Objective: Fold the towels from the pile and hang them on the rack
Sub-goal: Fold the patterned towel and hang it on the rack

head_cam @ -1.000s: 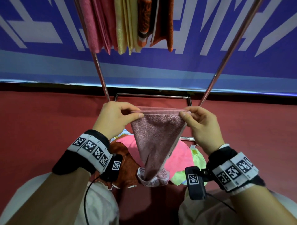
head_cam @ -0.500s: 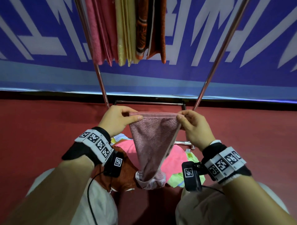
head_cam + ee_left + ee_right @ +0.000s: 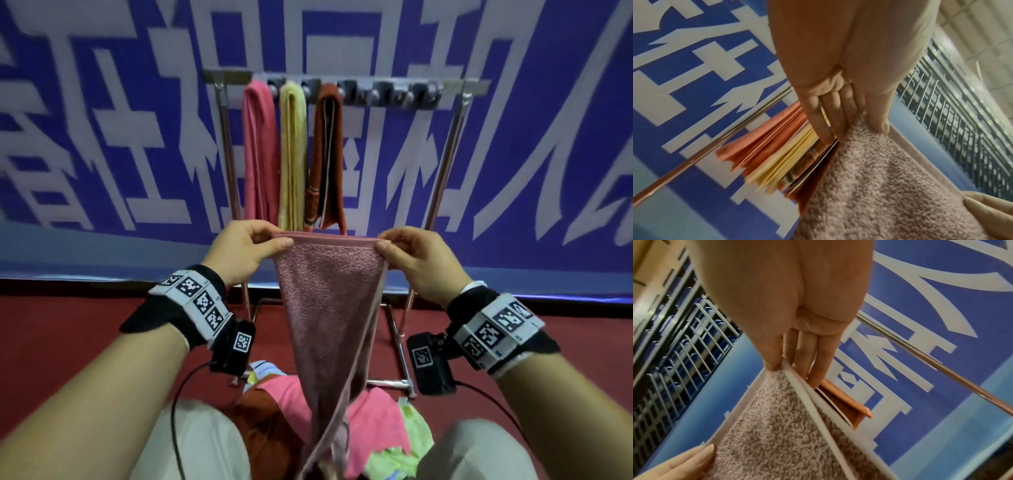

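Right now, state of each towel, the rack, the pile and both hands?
mauve towel, doubled, hanging from its top edge, not yet hung
left hand, pinches its left corner
right hand, pinches its right corner
pink towel, folded, hung
yellow towel, folded, hung
rust towel, folded, hung
rack, upright, bears three towels
pile, crumpled, on the floor

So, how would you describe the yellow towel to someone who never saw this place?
A metal rack stands before the big blue banner. Three folded towels hang from its top bar. The yellow towel is the middle one, between the pink towel and the rust-brown towel.
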The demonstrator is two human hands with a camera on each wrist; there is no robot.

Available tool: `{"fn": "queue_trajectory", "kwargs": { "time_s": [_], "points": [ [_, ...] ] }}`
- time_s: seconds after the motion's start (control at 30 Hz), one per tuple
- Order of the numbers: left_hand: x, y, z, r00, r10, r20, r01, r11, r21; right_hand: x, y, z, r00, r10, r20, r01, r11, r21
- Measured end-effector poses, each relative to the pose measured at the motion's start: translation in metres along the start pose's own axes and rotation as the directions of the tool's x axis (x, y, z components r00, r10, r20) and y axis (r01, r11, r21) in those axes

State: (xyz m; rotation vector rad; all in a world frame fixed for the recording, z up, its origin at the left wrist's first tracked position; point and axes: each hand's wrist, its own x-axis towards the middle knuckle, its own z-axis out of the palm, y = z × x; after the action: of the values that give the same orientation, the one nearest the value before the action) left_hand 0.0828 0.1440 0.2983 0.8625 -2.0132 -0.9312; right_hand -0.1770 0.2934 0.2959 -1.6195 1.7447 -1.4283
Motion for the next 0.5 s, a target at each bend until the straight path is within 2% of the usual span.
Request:
{"fn": "queue_trajectory", "kwargs": {
  "time_s": [0.23, 0.4, 0.5],
  "points": [
    [-0.014, 0.075, -0.037, 0.994, 0.084, -0.065, -0.090, 0.992, -0.091, -0.002, -0.079, -0.034, 0.996, -0.089, -0.001, 0.089, 0.996, -0.018],
    [-0.031, 0.116, -0.057, 0.985, 0.168, -0.043, -0.173, 0.971, -0.167, -0.019, -0.121, -0.050, 0.992, -0.124, -0.013, 0.125, 0.982, 0.142],
    [-0.037, 0.128, -0.064, 0.988, 0.150, -0.025, -0.150, 0.940, -0.307, -0.027, -0.133, -0.055, 0.993, -0.118, -0.013, 0.117, 0.956, 0.268]
  ]
}}
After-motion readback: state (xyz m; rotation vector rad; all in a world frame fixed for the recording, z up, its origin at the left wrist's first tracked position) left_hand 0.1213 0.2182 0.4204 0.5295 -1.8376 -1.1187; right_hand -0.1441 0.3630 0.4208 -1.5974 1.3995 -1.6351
